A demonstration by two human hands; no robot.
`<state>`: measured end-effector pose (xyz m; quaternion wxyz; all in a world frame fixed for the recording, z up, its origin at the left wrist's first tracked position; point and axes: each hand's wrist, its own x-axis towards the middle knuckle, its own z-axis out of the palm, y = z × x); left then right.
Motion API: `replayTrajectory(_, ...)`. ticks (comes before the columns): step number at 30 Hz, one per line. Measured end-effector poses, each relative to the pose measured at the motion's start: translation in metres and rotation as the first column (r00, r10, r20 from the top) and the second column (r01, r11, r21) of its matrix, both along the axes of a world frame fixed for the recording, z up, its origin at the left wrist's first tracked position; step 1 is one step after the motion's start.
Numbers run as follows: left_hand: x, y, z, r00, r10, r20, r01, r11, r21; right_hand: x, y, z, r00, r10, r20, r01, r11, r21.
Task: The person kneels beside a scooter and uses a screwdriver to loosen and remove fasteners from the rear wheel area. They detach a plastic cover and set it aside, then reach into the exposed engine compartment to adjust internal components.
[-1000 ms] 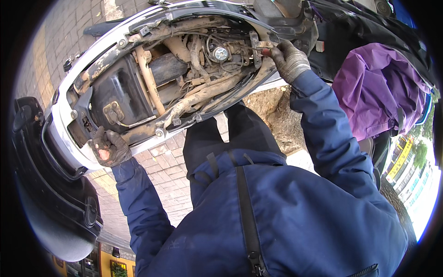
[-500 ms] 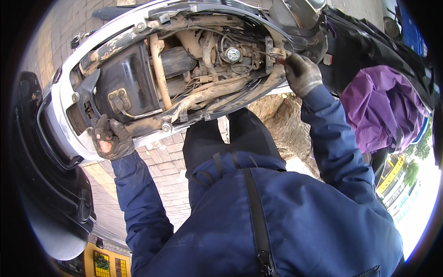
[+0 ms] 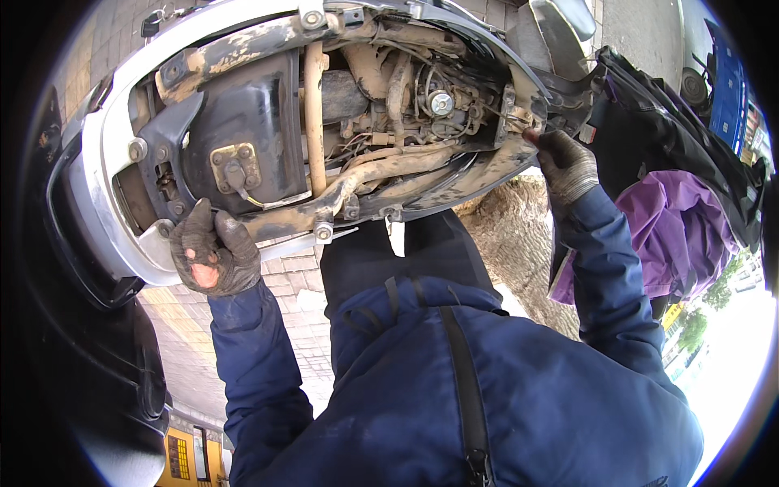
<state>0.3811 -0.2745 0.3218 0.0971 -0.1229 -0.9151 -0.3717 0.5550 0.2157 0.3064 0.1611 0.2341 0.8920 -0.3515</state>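
A motor scooter's silver-white body panel [image 3: 105, 174] surrounds an open bay of dusty frame tubes. My left hand [image 3: 215, 256], in a dark worn glove with a torn palm, is closed at the panel's near edge, beside the black tank [image 3: 272, 134] with its square metal fitting [image 3: 236, 166]. At the bay's right end, my right hand [image 3: 565, 165], in a grey glove, is closed in a pinch with a bare fingertip showing. It is against a metal bracket [image 3: 509, 118]; whatever it pinches is hidden. A round silver cap [image 3: 441, 103] sits on the engine parts between my hands.
A thick light-brown frame tube [image 3: 315, 122] crosses the bay. Black cloth [image 3: 649, 122] and purple cloth [image 3: 677, 231] hang at the right. The black rear case [image 3: 89, 357] curves along the left. A tree trunk [image 3: 519, 235] stands beside my legs on brick paving [image 3: 280, 304].
The view has shifted, so the scooter appears larger and farther right. Both hands keep to the same places on it, fingers closed.
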Motion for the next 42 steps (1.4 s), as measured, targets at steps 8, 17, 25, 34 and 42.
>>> replayTrajectory(8,-0.002,0.0,0.005,0.998,-0.048,-0.049,0.042,0.993,-0.107,-0.031,-0.016,0.025,0.869,-0.372,0.326,0.394,0.919,-0.003)
replayTrajectory(17,0.0,-0.011,-0.007,1.0,-0.021,-0.007,0.02,0.998,-0.061,-0.006,-0.032,0.014,0.941,-0.313,0.132,0.317,0.948,-0.012)
replayTrajectory(25,0.002,0.044,0.024,0.98,-0.152,0.128,0.14,0.985,0.097,-0.01,-0.055,0.012,0.994,-0.089,0.059,0.078,0.982,0.169)
replayTrajectory(34,-0.023,0.264,-0.092,0.297,0.027,0.955,0.31,0.943,-0.123,-0.025,-0.102,0.021,0.914,0.111,0.391,-0.154,0.985,0.079)
replayTrajectory(42,0.002,0.305,-0.218,0.086,0.104,0.991,0.075,0.991,-0.111,0.01,-0.027,-0.004,0.963,-0.27,0.008,0.27,0.963,0.023)
